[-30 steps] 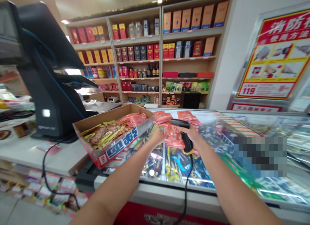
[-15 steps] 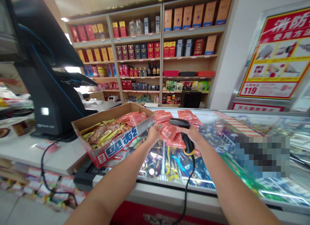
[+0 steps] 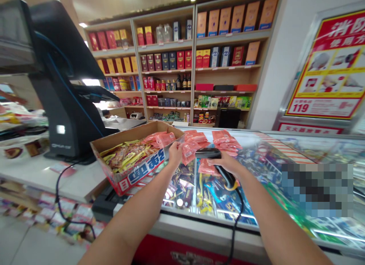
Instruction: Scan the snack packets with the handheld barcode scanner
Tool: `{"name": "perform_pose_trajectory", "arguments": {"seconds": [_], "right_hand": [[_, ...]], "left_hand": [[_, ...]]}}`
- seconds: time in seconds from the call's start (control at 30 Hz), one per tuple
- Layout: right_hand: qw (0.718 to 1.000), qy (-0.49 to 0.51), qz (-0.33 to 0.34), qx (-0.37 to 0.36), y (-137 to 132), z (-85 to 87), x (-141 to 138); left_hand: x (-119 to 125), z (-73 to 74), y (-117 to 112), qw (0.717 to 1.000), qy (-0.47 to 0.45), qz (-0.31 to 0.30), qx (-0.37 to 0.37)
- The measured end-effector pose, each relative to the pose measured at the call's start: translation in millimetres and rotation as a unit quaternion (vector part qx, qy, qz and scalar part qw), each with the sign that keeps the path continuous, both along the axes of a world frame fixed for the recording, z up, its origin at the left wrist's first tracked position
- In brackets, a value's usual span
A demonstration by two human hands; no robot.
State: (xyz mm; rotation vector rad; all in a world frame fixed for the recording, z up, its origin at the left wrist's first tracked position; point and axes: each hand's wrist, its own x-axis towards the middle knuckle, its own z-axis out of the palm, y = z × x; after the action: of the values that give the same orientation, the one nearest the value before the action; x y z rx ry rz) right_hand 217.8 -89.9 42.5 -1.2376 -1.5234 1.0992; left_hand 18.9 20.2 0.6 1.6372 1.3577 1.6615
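Note:
My right hand [image 3: 229,164] is closed round the handle of a black barcode scanner [image 3: 209,153], its head pointing left and its cable hanging below. Beside the box rim, my left hand [image 3: 175,154] pinches an orange packet [image 3: 188,153] that faces the scanner. Further orange packets [image 3: 225,140] lie in piles on the glass top of the freezer, and one pokes out beneath the scanner. The cardboard box [image 3: 168,145] left of my hand holds yellow-brown snack packets [image 3: 122,154] and some orange packets [image 3: 158,138].
A black checkout terminal [image 3: 71,105] stands on the white counter [image 3: 34,177] at left. The glass-topped freezer [image 3: 196,196] shows colourful packs inside. Shelves of boxes and bottles [image 3: 171,48] line the back wall. A pixelated patch covers part of the right side.
My left hand has moved left to the box edge with an orange packet. The scanner has tilted, its handle swinging right, and fewer packets lie below it. The view has shifted slightly.

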Motion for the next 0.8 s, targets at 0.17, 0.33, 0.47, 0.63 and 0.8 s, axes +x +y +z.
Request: {"name": "perform_pose_trajectory", "arguments": {"seconds": [0.17,0.33,0.47,0.63,0.8], "right_hand": [[1.0,0.011,0.011,-0.006,-2.0,-0.6,-2.6],[0.999,0.02,0.026,-0.022,-4.2,1.3,-4.6],[0.999,0.021,0.035,-0.017,-4.1,2.1,-4.8],[0.999,0.034,0.026,-0.014,-2.7,1.2,-4.0],[0.999,0.024,0.028,-0.022,1.5,-1.4,-2.2]], "left_hand": [[-1.2,-2.9,2.8,1.0,-0.002,-0.001,0.004],[-2.4,-3.6,3.1,1.0,0.006,-0.002,0.006],[-2.3,-1.0,0.5,1.0,0.006,0.004,0.005],[-1.4,-1.0,0.4,1.0,0.008,0.008,0.009],[-1.5,-2.2,1.6,1.0,0.007,0.005,0.007]]}}
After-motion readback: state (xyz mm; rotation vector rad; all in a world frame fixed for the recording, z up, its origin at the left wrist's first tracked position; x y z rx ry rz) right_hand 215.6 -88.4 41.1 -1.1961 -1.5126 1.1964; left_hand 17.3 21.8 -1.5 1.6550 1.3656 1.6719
